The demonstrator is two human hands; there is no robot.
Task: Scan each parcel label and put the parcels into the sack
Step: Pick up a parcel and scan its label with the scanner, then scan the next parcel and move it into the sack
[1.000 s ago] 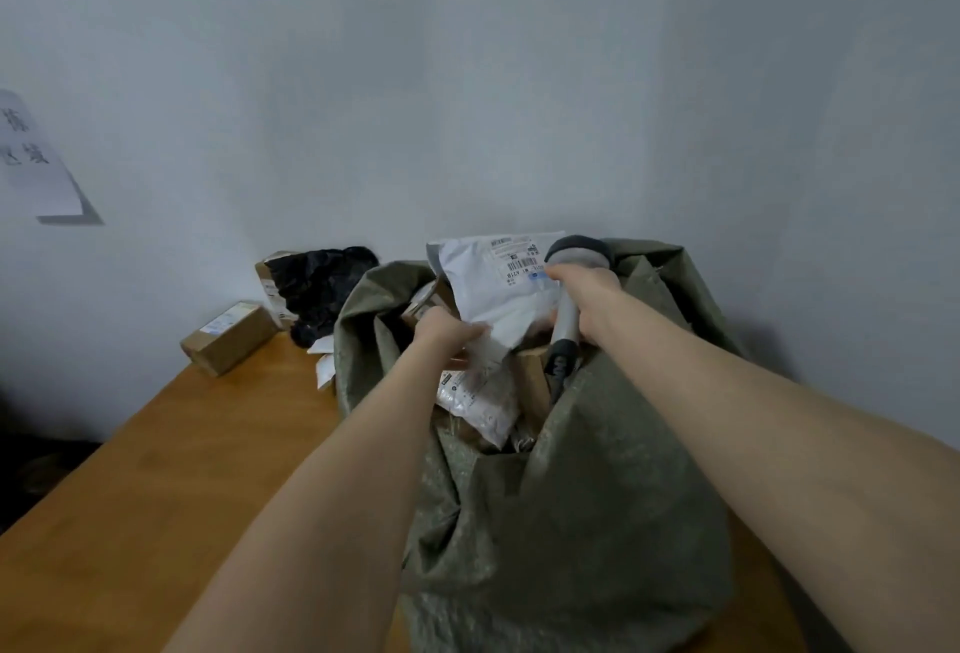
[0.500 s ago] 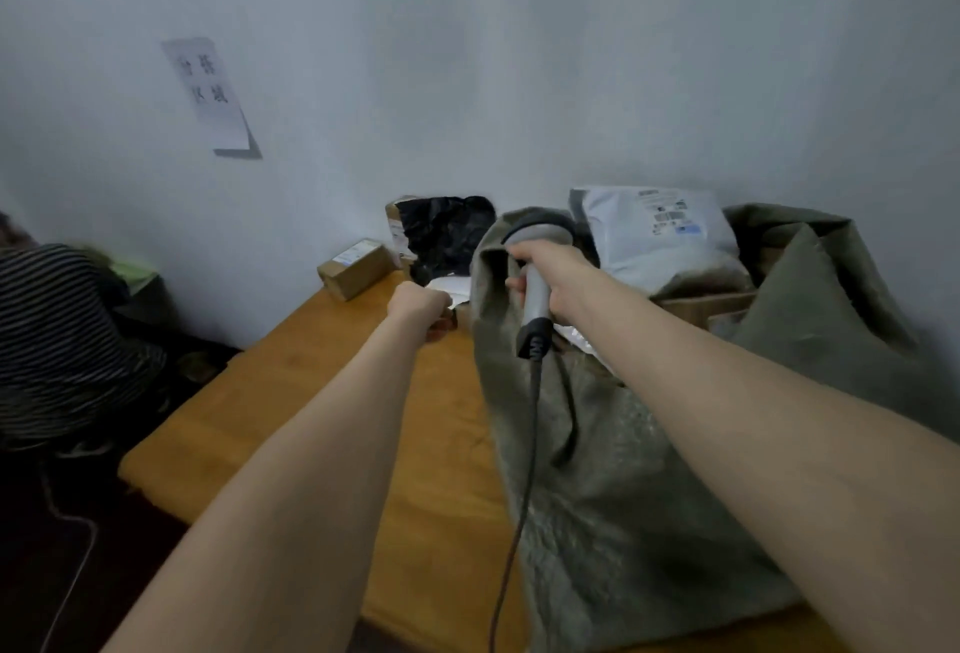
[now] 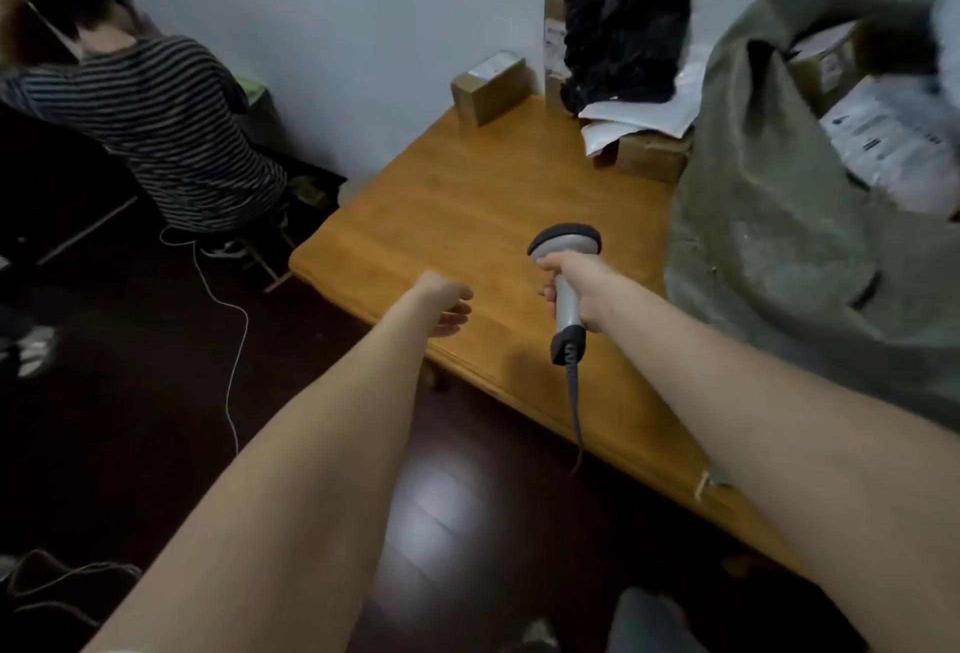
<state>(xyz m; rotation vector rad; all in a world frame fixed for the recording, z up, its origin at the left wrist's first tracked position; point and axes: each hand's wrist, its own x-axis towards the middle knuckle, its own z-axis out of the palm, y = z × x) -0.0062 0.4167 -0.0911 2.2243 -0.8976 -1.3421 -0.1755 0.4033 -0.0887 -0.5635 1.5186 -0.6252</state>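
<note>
Parcels (image 3: pixel 883 143) sit inside the green sack (image 3: pixel 779 216) at the right end of the table (image 3: pixel 467 205). Right hand (image 3: pixel 582 289) is wrapped round the scanner (image 3: pixel 563 257) handle, arm stretched out, cable dangling. Left hand (image 3: pixel 447 304) hangs loosely curled over the table edge, holding nothing

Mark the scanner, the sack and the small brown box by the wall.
scanner (image 3: pixel 566 241), head view, on its grey head
sack (image 3: pixel 769 221), head view, on its green outer wall
small brown box (image 3: pixel 494 95), head view, on its long side face
</note>
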